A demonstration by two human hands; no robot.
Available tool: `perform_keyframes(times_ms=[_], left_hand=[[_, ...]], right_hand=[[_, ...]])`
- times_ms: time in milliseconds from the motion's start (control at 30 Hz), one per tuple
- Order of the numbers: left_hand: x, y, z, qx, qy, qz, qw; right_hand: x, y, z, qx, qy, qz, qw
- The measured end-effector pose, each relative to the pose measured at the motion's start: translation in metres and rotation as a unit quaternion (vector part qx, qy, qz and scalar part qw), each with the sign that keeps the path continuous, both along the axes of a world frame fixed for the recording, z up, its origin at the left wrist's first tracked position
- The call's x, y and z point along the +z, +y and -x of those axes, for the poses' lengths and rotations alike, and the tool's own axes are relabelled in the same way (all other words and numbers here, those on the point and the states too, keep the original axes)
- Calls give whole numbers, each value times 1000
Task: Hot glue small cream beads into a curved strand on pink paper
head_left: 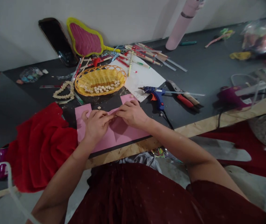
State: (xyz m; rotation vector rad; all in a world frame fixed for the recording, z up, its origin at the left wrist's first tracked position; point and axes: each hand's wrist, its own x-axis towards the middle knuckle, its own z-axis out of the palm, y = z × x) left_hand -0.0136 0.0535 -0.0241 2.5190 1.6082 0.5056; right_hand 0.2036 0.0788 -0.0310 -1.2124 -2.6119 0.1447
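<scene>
Left hand [97, 124]: it is over the pink paper [105, 140], with the fingers bent and the fingertips close to those of the other hand. I cannot tell from my camera if it grasps something.
Right hand [134, 114]: its fingers are curled down to the same place, and they cover what is under them. A small brownish bit shows between the two hands, too blurred for me to name, so its grip also I cannot tell.
Pink paper: it lies near the front edge of the table [207, 71], under both hands, which hide its middle from me.
Yellow basket [87, 76]: it stands beyond the hands, with small pale pieces [105, 89] inside, too small to count surely.
Pale ring [71, 88]: it lies just left of the basket and looks rather like a heart.
White sheet [144, 77]: it is partly covered by a pile of sticks.
Blue glue gun [159, 97]: it lies right of the paper, near red-handled pliers [185, 99].
Pink bottle [179, 28]: its top is cut off by the frame.
Red cloth [44, 146]: it is heaped at the left, close to a purple object [1, 166] that I see only partly.
Plastic bag [262, 37]: its contents are blurred.
</scene>
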Motion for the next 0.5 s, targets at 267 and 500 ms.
perform_keyframes(times_ms=[267,500], left_hand=[[0,1,3,-18,17,-18,1000],[2,0,1,-22,33,-27,999]], right_hand=[[2,0,-1,-4,-4,17,1000],[0,3,-13,-19,54,8,998]])
